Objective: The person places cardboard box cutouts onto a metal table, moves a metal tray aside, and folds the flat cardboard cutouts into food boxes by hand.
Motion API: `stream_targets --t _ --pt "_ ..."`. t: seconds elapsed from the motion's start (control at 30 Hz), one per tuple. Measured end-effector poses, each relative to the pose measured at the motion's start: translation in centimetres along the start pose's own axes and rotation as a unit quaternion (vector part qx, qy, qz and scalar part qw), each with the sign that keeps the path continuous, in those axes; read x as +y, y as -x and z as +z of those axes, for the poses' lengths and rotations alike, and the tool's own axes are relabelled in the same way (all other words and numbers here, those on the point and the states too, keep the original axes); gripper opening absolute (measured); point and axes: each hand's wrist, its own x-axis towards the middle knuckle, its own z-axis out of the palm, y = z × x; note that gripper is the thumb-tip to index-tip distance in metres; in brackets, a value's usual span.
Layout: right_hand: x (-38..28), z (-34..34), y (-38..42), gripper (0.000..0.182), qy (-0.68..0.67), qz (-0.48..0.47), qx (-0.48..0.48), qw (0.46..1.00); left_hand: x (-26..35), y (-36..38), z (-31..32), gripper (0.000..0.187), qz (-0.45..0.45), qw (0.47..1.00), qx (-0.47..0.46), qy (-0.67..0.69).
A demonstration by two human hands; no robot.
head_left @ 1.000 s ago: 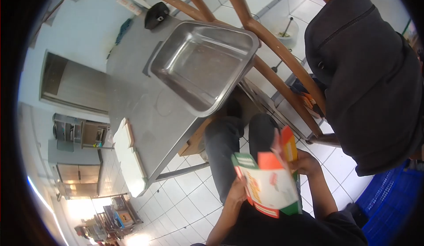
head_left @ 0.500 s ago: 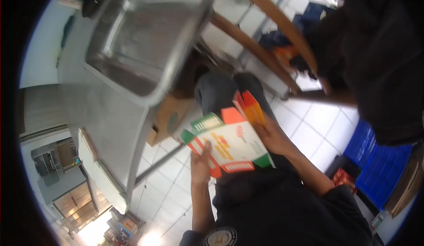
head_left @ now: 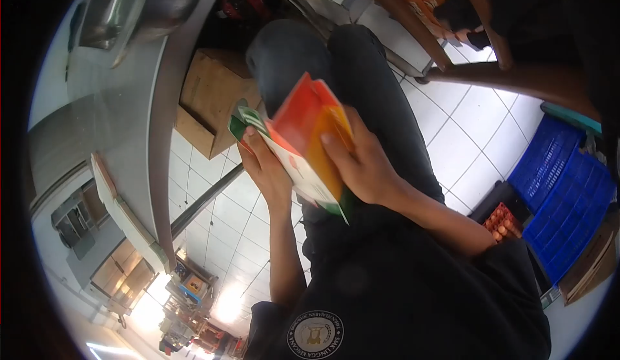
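while both hands pinch the box (head_left: 303, 147), left hand (head_left: 268, 169) under, right hand (head_left: 361, 166) over, it looks half folded.

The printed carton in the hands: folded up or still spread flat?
Partly folded. The printed carton shows an orange panel bent at an angle to the white one; left hand and right hand grip its two sides.

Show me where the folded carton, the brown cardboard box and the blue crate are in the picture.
folded carton (head_left: 310, 124), head view, on its orange panel.
brown cardboard box (head_left: 210, 95), head view, on its top face under the table.
blue crate (head_left: 565, 195), head view, on its ribbed side wall.
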Motion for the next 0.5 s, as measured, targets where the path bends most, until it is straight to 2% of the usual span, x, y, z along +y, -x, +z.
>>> stream_targets --t 0.1,0.13,0.17,0.2,0.23,0.37,0.43,0.47,0.5 --pt "-3.2 -1.1 0.9 0.036 -0.085 0.063 -0.058 0.993 1.1 1.1 1.0 0.039 0.084 0.995 -0.008 -0.048" --pt "-3.8 -0.3 1.3 0.033 -0.123 0.052 -0.015 0.991 1.1 1.6 2.2 0.035 0.148 0.988 -0.012 -0.035" --pt "-3.8 0.1 1.8 0.032 -0.067 0.022 0.012 0.997 2.2 1.8 2.5 0.038 0.092 0.994 -0.05 -0.02" --pt "-3.4 0.5 2.2 0.032 -0.01 -0.009 0.04 0.999 2.9 1.8 2.6 0.037 0.089 0.993 -0.053 -0.053" --pt "-2.7 0.4 2.4 0.032 -0.008 0.005 0.056 0.998 3.4 1.7 2.7 0.037 0.084 0.991 -0.056 -0.086" --pt "-0.9 -1.8 0.9 0.034 -0.018 0.05 0.094 0.994 3.8 1.4 1.4 0.037 0.081 0.994 -0.07 -0.001" --pt "-0.3 -2.9 0.0 0.033 0.01 0.067 0.117 0.991 2.9 1.6 0.2 0.041 0.082 0.993 -0.089 0.002" --pt "-0.1 -3.2 -0.5 0.033 0.034 0.08 0.129 0.988 2.7 1.9 -0.3 0.049 0.078 0.99 -0.116 0.023" --pt "0.9 -3.1 -0.9 0.032 0.038 0.064 0.142 0.987 2.9 2.5 -0.4 0.049 0.077 0.987 -0.127 0.055"
